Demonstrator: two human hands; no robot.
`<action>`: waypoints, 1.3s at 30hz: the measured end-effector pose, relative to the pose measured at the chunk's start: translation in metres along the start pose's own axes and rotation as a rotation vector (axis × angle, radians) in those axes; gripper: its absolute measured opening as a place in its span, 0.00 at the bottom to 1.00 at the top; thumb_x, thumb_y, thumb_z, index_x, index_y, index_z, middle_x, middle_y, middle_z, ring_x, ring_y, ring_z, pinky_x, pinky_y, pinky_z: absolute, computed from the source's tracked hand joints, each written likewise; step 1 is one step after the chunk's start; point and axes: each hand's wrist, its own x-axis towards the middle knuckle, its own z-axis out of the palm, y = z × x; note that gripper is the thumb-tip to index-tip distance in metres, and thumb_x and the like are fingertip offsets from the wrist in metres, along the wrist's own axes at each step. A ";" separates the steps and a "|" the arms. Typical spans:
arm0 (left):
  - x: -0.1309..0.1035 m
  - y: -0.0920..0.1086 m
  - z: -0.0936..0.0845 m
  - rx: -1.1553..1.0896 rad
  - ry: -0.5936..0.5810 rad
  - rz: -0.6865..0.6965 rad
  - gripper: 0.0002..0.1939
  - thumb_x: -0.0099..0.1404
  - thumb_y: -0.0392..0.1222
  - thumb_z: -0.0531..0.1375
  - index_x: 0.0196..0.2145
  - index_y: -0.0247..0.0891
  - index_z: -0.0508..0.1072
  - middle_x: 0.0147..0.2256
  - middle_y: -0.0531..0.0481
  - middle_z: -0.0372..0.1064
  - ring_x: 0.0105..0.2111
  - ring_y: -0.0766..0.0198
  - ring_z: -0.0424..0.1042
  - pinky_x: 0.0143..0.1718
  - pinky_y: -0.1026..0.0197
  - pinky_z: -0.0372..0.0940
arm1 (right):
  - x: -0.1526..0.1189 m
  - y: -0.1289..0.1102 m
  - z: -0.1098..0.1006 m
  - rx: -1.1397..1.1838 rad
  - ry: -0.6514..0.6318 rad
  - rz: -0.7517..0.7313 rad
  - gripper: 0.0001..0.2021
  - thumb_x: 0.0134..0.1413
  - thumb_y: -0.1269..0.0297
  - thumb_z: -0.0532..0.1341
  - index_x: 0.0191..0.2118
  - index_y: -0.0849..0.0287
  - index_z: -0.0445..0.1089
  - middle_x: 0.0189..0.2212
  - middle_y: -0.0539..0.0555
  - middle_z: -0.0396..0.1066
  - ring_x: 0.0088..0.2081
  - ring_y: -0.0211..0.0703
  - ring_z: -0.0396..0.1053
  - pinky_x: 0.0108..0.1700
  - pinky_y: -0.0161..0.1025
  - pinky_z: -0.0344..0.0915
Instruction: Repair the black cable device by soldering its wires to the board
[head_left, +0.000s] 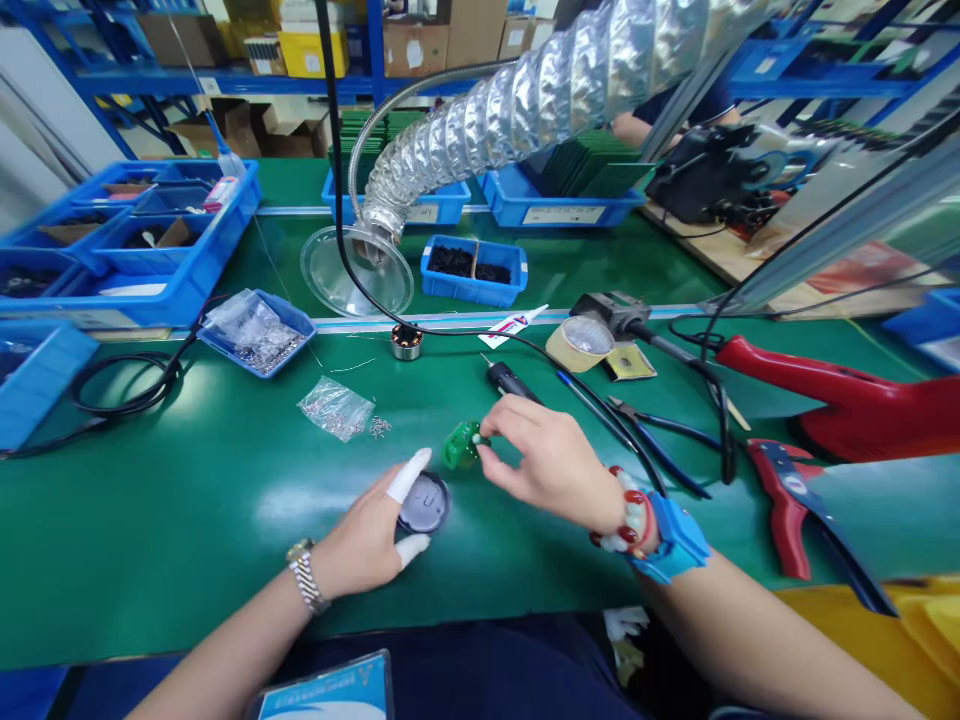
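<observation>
My left hand (pixel 367 530), with white covers on thumb and forefinger, grips a round dark grey part (pixel 424 503) by its rim at the table's front middle. Up and to the right, my right hand (pixel 544 455) pinches the edge of a small green circuit board (pixel 460 446) between thumb and forefinger. Left of the board, a clear plastic bag (pixel 336 408) lies beside a small heap of screws (pixel 380 427). A copper-wound motor part (pixel 406 342) stands farther back. Behind my right hand is a black screwdriver (pixel 512 381).
On the right lie cutters (pixel 667 440), a red-handled tool (pixel 784 510) and a large red tool (pixel 840 390). A silver duct (pixel 510 110) with a clear hood hangs over the back. Blue bins (pixel 474 288) stand behind and left; a black cable crosses the middle.
</observation>
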 end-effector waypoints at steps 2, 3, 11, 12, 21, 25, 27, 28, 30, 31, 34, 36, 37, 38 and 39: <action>-0.004 -0.003 -0.011 -0.052 -0.125 0.015 0.42 0.54 0.34 0.62 0.62 0.44 0.46 0.60 0.41 0.49 0.58 0.49 0.52 0.59 0.46 0.46 | -0.003 -0.001 -0.001 0.016 -0.056 -0.065 0.03 0.48 0.69 0.56 0.31 0.61 0.66 0.29 0.53 0.68 0.31 0.40 0.65 0.32 0.35 0.61; -0.005 -0.004 -0.013 -0.048 -0.134 0.008 0.45 0.53 0.36 0.63 0.63 0.43 0.44 0.61 0.41 0.46 0.59 0.48 0.50 0.59 0.45 0.46 | -0.003 -0.002 -0.001 0.014 -0.079 -0.093 0.03 0.49 0.69 0.56 0.31 0.61 0.66 0.29 0.54 0.68 0.31 0.40 0.65 0.31 0.35 0.61; -0.005 -0.013 0.009 -0.042 0.095 -0.069 0.50 0.47 0.37 0.68 0.62 0.43 0.45 0.53 0.40 0.59 0.53 0.47 0.59 0.55 0.44 0.51 | 0.011 -0.015 0.011 -0.102 -0.216 -0.344 0.08 0.53 0.69 0.53 0.29 0.63 0.68 0.27 0.55 0.67 0.30 0.42 0.61 0.30 0.38 0.56; -0.006 -0.014 0.009 -0.081 0.080 -0.071 0.50 0.48 0.36 0.67 0.63 0.43 0.44 0.53 0.40 0.60 0.53 0.48 0.59 0.56 0.44 0.50 | 0.014 -0.018 0.013 -0.109 -0.240 -0.373 0.09 0.54 0.69 0.52 0.28 0.63 0.68 0.27 0.55 0.66 0.29 0.42 0.61 0.29 0.38 0.55; -0.014 -0.022 -0.001 -0.073 0.033 -0.033 0.49 0.51 0.35 0.65 0.63 0.44 0.42 0.59 0.42 0.54 0.57 0.50 0.54 0.58 0.47 0.48 | 0.023 -0.042 0.028 -0.181 -0.484 -0.317 0.06 0.54 0.71 0.53 0.29 0.63 0.66 0.28 0.55 0.66 0.29 0.43 0.63 0.25 0.39 0.48; -0.012 -0.023 0.000 0.001 0.038 -0.025 0.46 0.54 0.35 0.63 0.63 0.45 0.41 0.55 0.42 0.59 0.54 0.50 0.60 0.55 0.48 0.54 | 0.020 -0.045 0.035 -0.189 -0.508 -0.239 0.06 0.53 0.72 0.53 0.28 0.63 0.66 0.27 0.55 0.66 0.28 0.43 0.64 0.25 0.39 0.48; -0.011 -0.023 0.001 0.026 0.060 -0.016 0.46 0.53 0.36 0.64 0.63 0.45 0.42 0.55 0.42 0.59 0.53 0.49 0.60 0.54 0.48 0.55 | 0.019 -0.046 0.037 -0.184 -0.520 -0.229 0.06 0.53 0.72 0.53 0.28 0.63 0.66 0.27 0.56 0.67 0.29 0.44 0.64 0.24 0.39 0.48; -0.011 -0.023 0.002 0.039 0.070 -0.010 0.45 0.53 0.37 0.64 0.62 0.44 0.43 0.54 0.41 0.59 0.53 0.49 0.61 0.53 0.47 0.56 | 0.020 -0.046 0.038 -0.180 -0.530 -0.229 0.06 0.53 0.72 0.54 0.28 0.63 0.66 0.27 0.56 0.67 0.29 0.44 0.64 0.24 0.39 0.49; -0.010 -0.023 0.003 0.070 0.081 0.000 0.43 0.53 0.39 0.64 0.62 0.44 0.46 0.54 0.41 0.59 0.52 0.48 0.61 0.52 0.47 0.57 | 0.021 -0.045 0.039 -0.168 -0.561 -0.235 0.06 0.53 0.72 0.54 0.29 0.63 0.66 0.27 0.57 0.67 0.29 0.45 0.65 0.24 0.39 0.49; -0.010 -0.024 0.003 0.086 0.081 0.005 0.42 0.53 0.40 0.65 0.61 0.43 0.48 0.54 0.40 0.60 0.52 0.48 0.61 0.52 0.47 0.57 | 0.022 -0.044 0.040 -0.161 -0.580 -0.242 0.06 0.53 0.72 0.53 0.29 0.63 0.67 0.27 0.57 0.67 0.29 0.45 0.65 0.24 0.39 0.49; -0.009 -0.025 0.002 0.134 0.066 0.035 0.32 0.53 0.41 0.65 0.54 0.42 0.59 0.52 0.40 0.61 0.51 0.49 0.62 0.52 0.46 0.59 | 0.026 -0.041 0.041 -0.133 -0.636 -0.256 0.06 0.53 0.72 0.54 0.32 0.64 0.68 0.29 0.57 0.69 0.29 0.45 0.65 0.25 0.39 0.50; -0.008 -0.026 0.000 0.181 0.033 0.075 0.23 0.54 0.41 0.64 0.47 0.41 0.65 0.52 0.40 0.61 0.52 0.49 0.61 0.51 0.46 0.59 | 0.028 -0.039 0.042 -0.120 -0.664 -0.262 0.06 0.53 0.72 0.54 0.33 0.64 0.68 0.30 0.57 0.69 0.30 0.45 0.66 0.25 0.39 0.51; -0.008 -0.026 -0.001 0.214 0.009 0.099 0.18 0.55 0.41 0.63 0.44 0.41 0.67 0.52 0.41 0.60 0.52 0.49 0.61 0.52 0.46 0.59 | 0.028 -0.038 0.043 -0.116 -0.675 -0.260 0.06 0.54 0.72 0.54 0.33 0.64 0.68 0.30 0.57 0.69 0.30 0.46 0.66 0.25 0.39 0.52; -0.007 -0.027 -0.002 0.250 -0.014 0.125 0.15 0.56 0.41 0.62 0.42 0.40 0.68 0.53 0.41 0.59 0.53 0.49 0.60 0.52 0.46 0.59 | 0.029 -0.037 0.044 -0.113 -0.682 -0.258 0.06 0.54 0.72 0.54 0.33 0.64 0.69 0.30 0.57 0.69 0.30 0.46 0.66 0.25 0.39 0.52; -0.007 -0.027 -0.004 0.284 -0.035 0.155 0.13 0.57 0.40 0.61 0.41 0.40 0.69 0.53 0.41 0.59 0.53 0.49 0.60 0.52 0.45 0.59 | 0.030 -0.036 0.045 -0.111 -0.684 -0.258 0.06 0.54 0.73 0.54 0.33 0.64 0.69 0.29 0.57 0.69 0.30 0.46 0.66 0.25 0.39 0.52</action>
